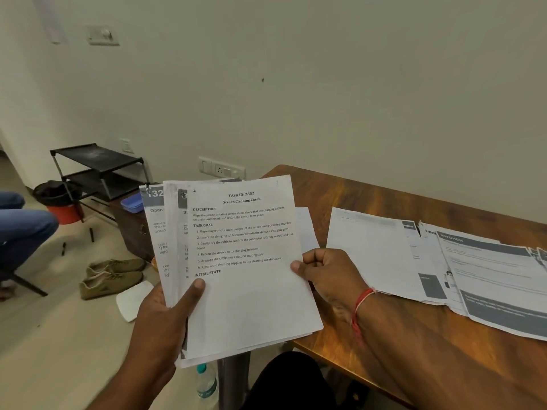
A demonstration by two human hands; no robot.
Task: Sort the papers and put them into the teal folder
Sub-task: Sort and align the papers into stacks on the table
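Note:
I hold a fanned stack of printed papers (245, 297) upright in front of me, off the table's left end. The top sheet reads "TASK ID: 2652 Screen Cleaning Check". My left hand (165, 315) grips the stack's lower left, thumb lying on the top sheet. My right hand (322, 273) pinches the top sheet's right edge with thumb in front and fingers curled behind. More printed papers (438, 261) lie spread flat on the wooden table (414, 350) to the right. No teal folder is in view.
A black shelf rack (97, 170), a black-lined red bin (60, 202) and a blue box (132, 202) stand at the left. Shoes (112, 276) lie on the floor. A water bottle (205, 383) stands under the table. A seated person's legs (23, 226) are at far left.

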